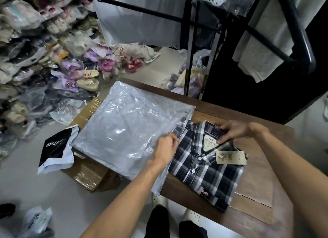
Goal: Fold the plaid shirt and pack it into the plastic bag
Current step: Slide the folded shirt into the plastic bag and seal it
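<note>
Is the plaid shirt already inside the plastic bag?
No, the folded plaid shirt lies on the table beside the plastic bag, still outside it.

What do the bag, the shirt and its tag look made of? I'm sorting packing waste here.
The bag looks like thin clear plastic film: glossy, with white glare and fine wrinkles. The shirt looks like matte woven cloth, probably cotton, with the plaid running through the weave and small pale buttons. The tag looks like stiff beige card, flat and dull, hung on a thin string.
</note>
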